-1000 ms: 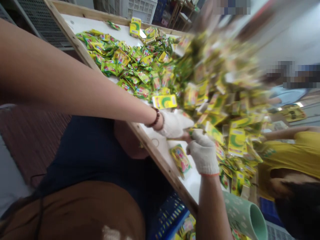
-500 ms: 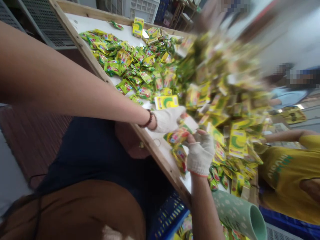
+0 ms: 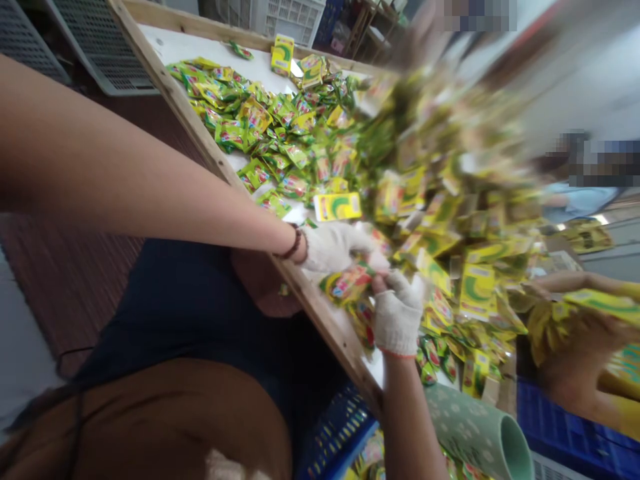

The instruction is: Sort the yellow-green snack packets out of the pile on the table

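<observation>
A strip of small green, yellow and red candy packets [image 3: 347,283] hangs from my right hand [image 3: 399,313], pinched between thumb and fingers. My right hand wears a white fingerless glove with an orange hem. Also in a white glove, my left hand [image 3: 333,247] bends its fingers in at the upper end of the packets, close to the right thumb. Its fingertips are blurred, and part of their hold is hidden. Just beyond the left hand lies a yellow box [image 3: 337,207] with a green curve on it. A heap of similar packets [image 3: 280,120] spreads over the white table [image 3: 193,43].
A wooden rim [image 3: 220,160] edges the table. Many yellow boxes [image 3: 477,290] pile up on the right. Near me are a green cylinder [image 3: 480,427] and a blue crate [image 3: 335,433]. A co-worker's arm [image 3: 575,373] moves at the right. White crates [image 3: 290,20] stand behind.
My left hand has bent its fingers in towards the right thumb, and the white-backed piece by its fingertips no longer shows. The co-worker at the right has leaned and reached with yellow packaging.
</observation>
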